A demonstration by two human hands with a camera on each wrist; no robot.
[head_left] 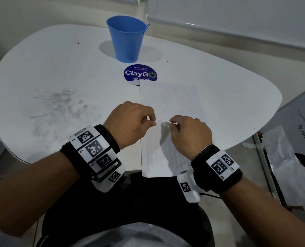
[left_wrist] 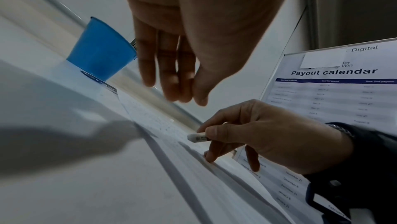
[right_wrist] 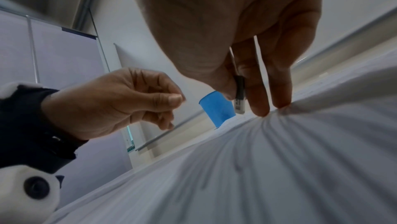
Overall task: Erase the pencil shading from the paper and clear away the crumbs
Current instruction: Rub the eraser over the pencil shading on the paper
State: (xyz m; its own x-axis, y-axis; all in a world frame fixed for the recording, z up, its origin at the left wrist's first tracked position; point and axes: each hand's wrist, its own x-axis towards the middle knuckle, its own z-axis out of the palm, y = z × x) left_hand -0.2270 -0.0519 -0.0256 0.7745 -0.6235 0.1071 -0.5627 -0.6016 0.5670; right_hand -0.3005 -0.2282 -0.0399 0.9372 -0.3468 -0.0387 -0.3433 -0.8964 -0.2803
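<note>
Right hand (head_left: 190, 133): I pinch the eraser (left_wrist: 198, 138) between thumb and forefinger; my other two fingertips (right_wrist: 261, 108) rest on the paper.
Left hand (head_left: 130, 123): it hovers above the sheet's left edge, fingers loosely curled with thumb and fingertips drawn close; whether they pinch anything, I cannot tell.
Eraser: small and whitish with a printed sleeve, its tip just above the sheet, between my two hands.
Paper (head_left: 171, 102): it lies flat on the white table (head_left: 59, 72), its near edge hanging over the table's rim towards me.
Pencil shading (head_left: 173, 154): faint grey strokes on the near half of the sheet.
Blue bucket (head_left: 127, 39): upright at the far side of the table, behind a round blue sticker (head_left: 140, 73) whose near edge the sheet covers.
Table smudges (head_left: 57, 107): grey marks left of the sheet.
</note>
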